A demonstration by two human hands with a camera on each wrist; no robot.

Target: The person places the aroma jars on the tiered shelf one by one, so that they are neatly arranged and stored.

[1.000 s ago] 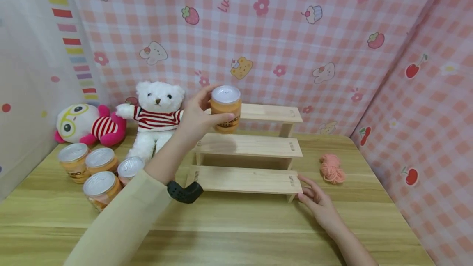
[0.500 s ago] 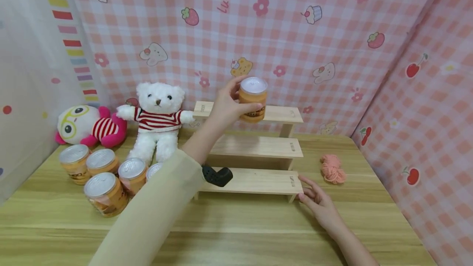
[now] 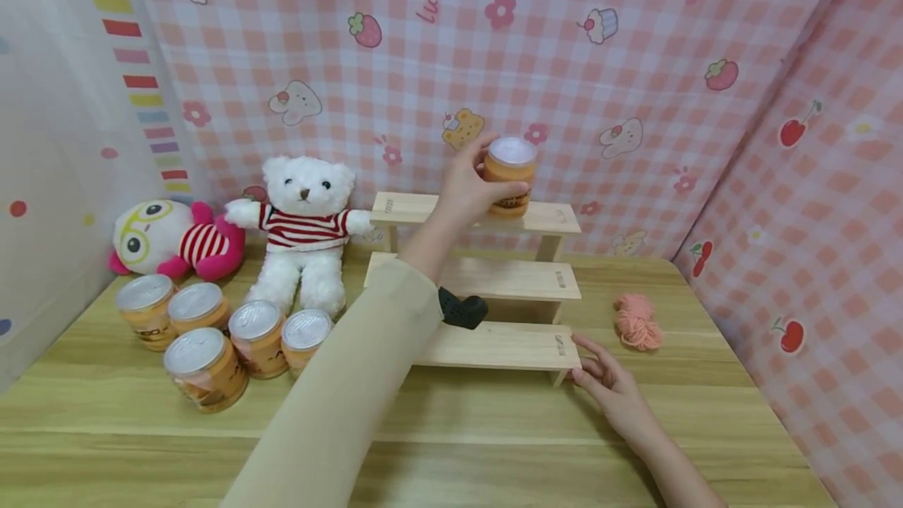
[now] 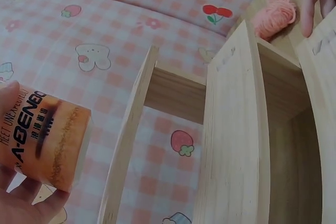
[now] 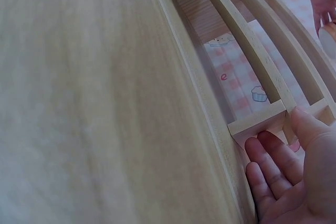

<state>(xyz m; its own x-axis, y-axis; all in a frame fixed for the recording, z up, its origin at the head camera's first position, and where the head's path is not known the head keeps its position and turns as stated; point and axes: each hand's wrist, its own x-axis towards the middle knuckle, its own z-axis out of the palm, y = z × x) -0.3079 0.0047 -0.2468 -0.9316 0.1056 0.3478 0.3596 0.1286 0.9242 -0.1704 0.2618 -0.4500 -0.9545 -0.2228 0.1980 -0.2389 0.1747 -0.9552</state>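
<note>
My left hand (image 3: 474, 185) grips an orange can (image 3: 509, 193) with a pale lid, thumb across its front. The can is held upright over the right part of the top tier of a three-tier wooden shelf (image 3: 487, 277). In the left wrist view the can (image 4: 50, 135), with dark lettering, stands apart from the top board (image 4: 128, 140). My right hand (image 3: 612, 386) rests against the right end of the lowest tier. In the right wrist view its thumb (image 5: 310, 127) touches the board's corner, and its loosely bent fingers (image 5: 270, 163) lie by the side leg.
Several similar cans (image 3: 204, 367) stand on the table (image 3: 494, 445) at left, one partly behind the left sleeve. Behind them are a white teddy bear (image 3: 303, 234) and a pink plush toy (image 3: 179, 241). Pink yarn (image 3: 637, 322) lies right of the shelf. A checked cloth (image 3: 564, 85) hangs behind.
My left hand has carried the can to the right and higher, from the top tier's left part to above its right part. My right hand has stayed at the lowest tier's end.
</note>
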